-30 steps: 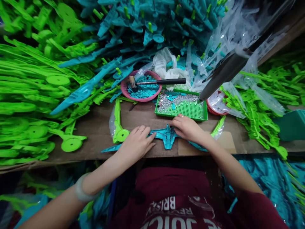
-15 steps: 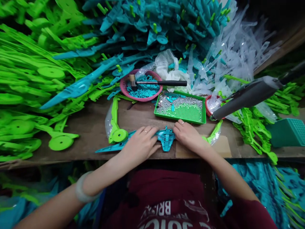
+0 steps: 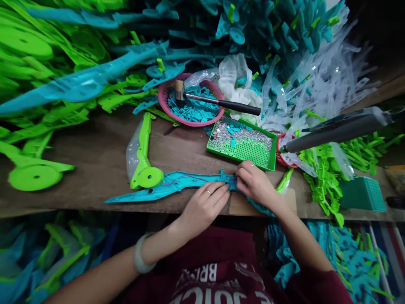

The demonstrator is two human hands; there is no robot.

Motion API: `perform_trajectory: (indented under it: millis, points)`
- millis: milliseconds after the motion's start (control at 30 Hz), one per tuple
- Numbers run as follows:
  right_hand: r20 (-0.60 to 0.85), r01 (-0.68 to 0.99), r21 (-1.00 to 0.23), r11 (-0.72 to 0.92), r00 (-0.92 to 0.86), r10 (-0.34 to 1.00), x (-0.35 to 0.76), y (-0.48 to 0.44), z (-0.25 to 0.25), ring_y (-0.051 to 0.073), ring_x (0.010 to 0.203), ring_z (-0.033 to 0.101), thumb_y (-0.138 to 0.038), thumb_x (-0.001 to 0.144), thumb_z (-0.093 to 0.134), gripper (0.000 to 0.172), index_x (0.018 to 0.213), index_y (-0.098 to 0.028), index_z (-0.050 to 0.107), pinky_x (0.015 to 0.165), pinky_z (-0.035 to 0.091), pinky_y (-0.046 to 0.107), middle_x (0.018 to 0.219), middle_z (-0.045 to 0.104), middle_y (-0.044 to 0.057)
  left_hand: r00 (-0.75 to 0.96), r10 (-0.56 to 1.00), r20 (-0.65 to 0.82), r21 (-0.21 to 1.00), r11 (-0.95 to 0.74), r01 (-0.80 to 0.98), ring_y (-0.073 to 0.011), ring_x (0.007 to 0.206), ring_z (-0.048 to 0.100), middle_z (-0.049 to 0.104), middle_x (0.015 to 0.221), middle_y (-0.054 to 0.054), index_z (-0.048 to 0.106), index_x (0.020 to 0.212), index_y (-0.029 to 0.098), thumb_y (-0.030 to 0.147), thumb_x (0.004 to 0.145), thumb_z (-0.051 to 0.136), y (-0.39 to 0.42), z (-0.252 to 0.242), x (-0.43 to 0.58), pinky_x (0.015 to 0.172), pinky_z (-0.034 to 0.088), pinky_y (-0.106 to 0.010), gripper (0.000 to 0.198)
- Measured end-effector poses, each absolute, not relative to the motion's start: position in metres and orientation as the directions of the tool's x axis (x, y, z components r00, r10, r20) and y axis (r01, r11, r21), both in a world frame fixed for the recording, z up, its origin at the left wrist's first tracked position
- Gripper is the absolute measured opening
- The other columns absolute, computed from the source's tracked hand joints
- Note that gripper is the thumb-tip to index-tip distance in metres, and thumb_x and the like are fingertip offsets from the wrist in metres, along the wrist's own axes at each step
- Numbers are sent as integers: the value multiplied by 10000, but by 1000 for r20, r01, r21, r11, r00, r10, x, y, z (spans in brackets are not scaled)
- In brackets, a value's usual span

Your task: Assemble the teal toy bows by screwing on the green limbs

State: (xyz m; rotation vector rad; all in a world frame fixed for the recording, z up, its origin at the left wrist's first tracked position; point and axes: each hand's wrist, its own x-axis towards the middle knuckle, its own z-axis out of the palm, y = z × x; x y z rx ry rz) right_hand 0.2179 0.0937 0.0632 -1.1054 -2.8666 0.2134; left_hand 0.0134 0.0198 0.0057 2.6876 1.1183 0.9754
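Observation:
A long blue plastic bow-shaped shell lies along the table's front edge, with a thin reddish wire running in its left arm. My left hand rests on the shell just left of its middle, fingers bent and closed over it. At the middle, beside some small raised parts, the fingers of my right hand are pinched together; what they hold is hidden. Under my right wrist the shell's right arm shows only in part. A green limb with a round disc and a clear plastic fin touches the shell's left arm.
Behind my hands stands a green tray of small metal screws and blue pieces. A hammer lies across a pink basket of blue parts. At right, a grey electric screwdriver hangs over a red basket. Green and blue parts are heaped around.
My left hand has slid right along the shell towards its middle, uncovering the left arm and wire. My right hand's fingers have closed at the middle. The view has shifted a little.

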Motion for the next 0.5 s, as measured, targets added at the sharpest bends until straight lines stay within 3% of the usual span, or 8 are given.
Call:
perform_trajectory:
  millis: [200,367,500]
  points:
    - [-180,578,43,815,-798,575,208,98,79,240,871,483,-168,960,494,120,878,-161,581,718,388,347,878,571,83,521,655,548,295,-734,612,-247,1118,643,720,1174,-135,662,1123,93,82,986,379,21,11,17,961,535,-394,314]
    - [-253,541,58,839,-805,537,200,101,88,232,882,502,-200,982,501,117,922,-158,592,718,381,350,917,589,79,415,749,517,389,-637,665,-284,1268,578,666,1296,-164,672,1069,114,94,975,460,20,11,21,1031,514,-446,233]
    - [-246,548,57,835,-802,544,204,100,88,234,875,495,-192,962,536,93,897,-154,590,724,379,350,892,583,81,460,728,507,419,-676,606,-251,1253,594,709,1229,-123,670,1057,125,87,988,413,20,9,22,1069,490,-455,269]
